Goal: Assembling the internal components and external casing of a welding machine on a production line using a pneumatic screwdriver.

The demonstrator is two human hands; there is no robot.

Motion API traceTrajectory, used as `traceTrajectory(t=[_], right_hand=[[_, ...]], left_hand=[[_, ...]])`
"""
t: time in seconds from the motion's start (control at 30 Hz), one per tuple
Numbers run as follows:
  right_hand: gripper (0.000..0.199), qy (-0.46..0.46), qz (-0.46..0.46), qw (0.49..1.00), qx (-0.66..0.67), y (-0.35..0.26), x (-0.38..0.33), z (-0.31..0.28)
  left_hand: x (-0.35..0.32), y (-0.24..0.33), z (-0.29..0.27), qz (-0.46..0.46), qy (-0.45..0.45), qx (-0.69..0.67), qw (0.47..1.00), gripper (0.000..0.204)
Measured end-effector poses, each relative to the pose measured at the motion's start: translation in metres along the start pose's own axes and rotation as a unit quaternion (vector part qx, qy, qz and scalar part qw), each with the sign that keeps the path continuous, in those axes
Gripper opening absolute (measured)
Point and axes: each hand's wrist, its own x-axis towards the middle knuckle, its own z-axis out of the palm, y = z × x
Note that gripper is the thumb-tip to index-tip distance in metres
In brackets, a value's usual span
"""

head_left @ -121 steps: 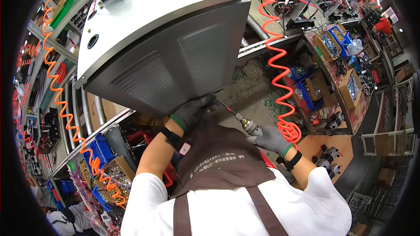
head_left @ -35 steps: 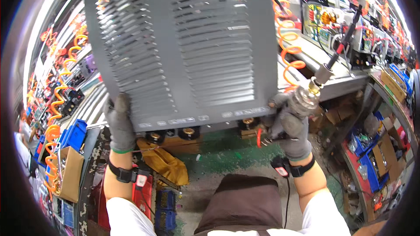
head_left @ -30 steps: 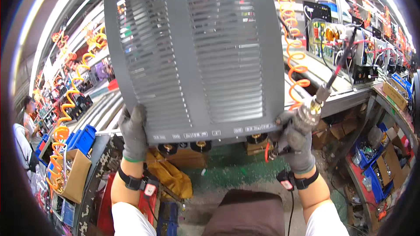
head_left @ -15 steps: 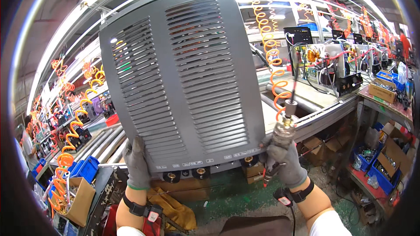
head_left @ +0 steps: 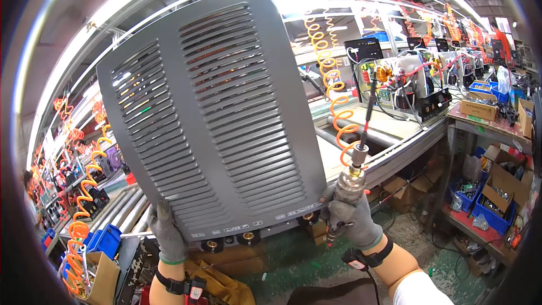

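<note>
A large dark grey metal housing (head_left: 186,79) with two columns of slotted vents fills the middle, tilted up in front of me. Round black-and-brass sockets (head_left: 248,238) show along its near lower edge. My left hand (head_left: 167,231), in a grey glove, grips its near left corner, thumb on the top face and the other fingers mostly hidden. In my gloved right hand (head_left: 357,217) is a power screwdriver (head_left: 351,182), its long bit pointing up and away. Fingers of that same hand also touch the housing's near right corner.
Behind the housing runs a roller conveyor (head_left: 132,206). Opened units with exposed wiring (head_left: 406,79) stand on the line at right. Coiled orange air hoses (head_left: 333,85) hang down. Blue bins (head_left: 492,214) and cardboard boxes fill shelves at right; another box of parts (head_left: 101,277) sits lower left.
The whole scene has shifted left in the picture, the housing somewhat more than the background, and the housing leans further left. Both hands keep their hold.
</note>
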Motion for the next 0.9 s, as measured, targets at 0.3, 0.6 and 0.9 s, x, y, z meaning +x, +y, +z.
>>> traceTrajectory(t=[0.3,0.6,0.9], right_hand=[[0.013,0.004,0.006,0.999,-0.035,-0.014,0.008,0.002],[0.016,-0.024,0.057,0.997,-0.040,-0.011,-0.015,-0.025],[0.037,0.029,0.025,0.962,-0.270,0.055,-0.129,-0.083]], left_hand=[[0.005,0.001,-0.002,-0.012,0.024,0.066,0.997,0.037],[0.007,-0.005,-0.001,-0.053,0.064,0.050,0.995,0.060],[0.001,0.007,0.025,-0.030,0.079,0.126,0.988,0.069]])
